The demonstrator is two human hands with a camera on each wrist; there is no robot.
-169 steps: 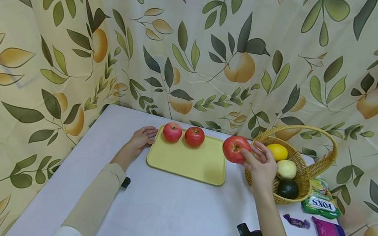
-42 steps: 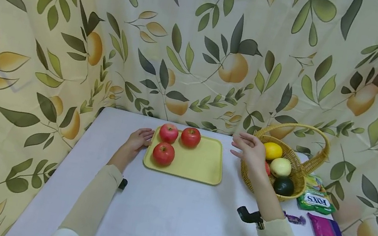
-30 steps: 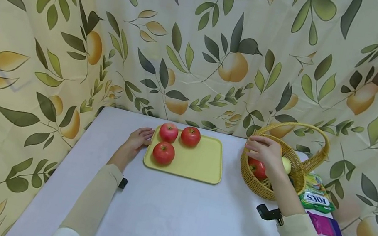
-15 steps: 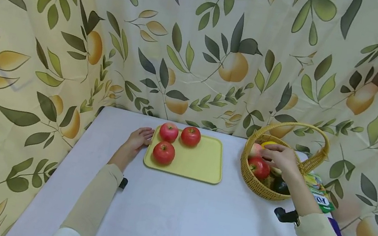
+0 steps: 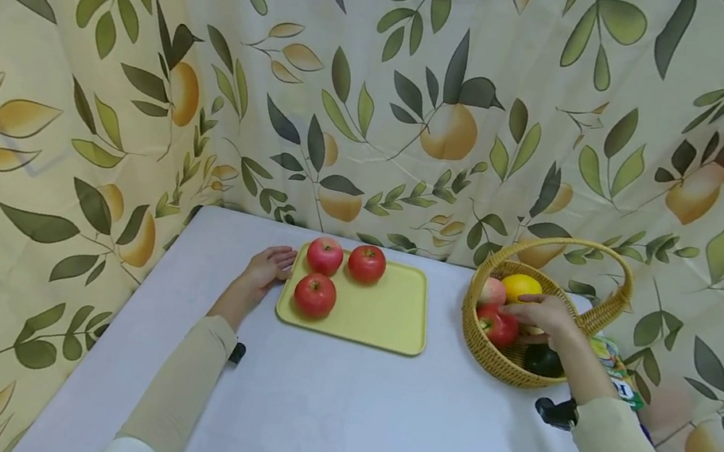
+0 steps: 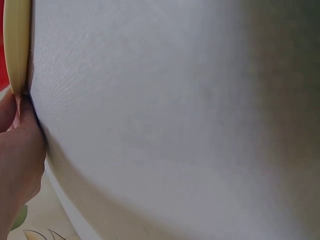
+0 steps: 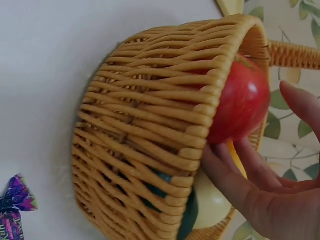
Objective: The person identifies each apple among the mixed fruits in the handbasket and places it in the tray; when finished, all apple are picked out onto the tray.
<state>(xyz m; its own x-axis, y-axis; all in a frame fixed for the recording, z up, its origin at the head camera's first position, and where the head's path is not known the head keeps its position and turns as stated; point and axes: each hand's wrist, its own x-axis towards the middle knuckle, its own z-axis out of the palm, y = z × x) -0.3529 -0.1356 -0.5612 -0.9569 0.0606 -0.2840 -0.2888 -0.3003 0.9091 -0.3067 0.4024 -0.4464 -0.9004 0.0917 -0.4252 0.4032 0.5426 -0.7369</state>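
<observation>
My left hand touches the left rim of a yellow tray with its fingers fairly straight; the left wrist view shows its fingertips at the rim. Three red round fruits lie on the tray: a pinkish apple, a tomato-like fruit and another red one. My right hand is inside a wicker basket. Its fingers reach beneath a red round fruit, apple or tomato; the thumb is spread apart from it. Whether the fingertips touch it is hidden.
Also in the basket are a pinkish peach-like fruit, a yellow lemon, a pale round item and a dark avocado-like one. A high handle arches over it. A wrapped candy lies near the basket.
The right hand earlier held a red fruit near the tray; a third red fruit then lay at its front left. The right hand has since moved right into the basket. The left hand stays.
</observation>
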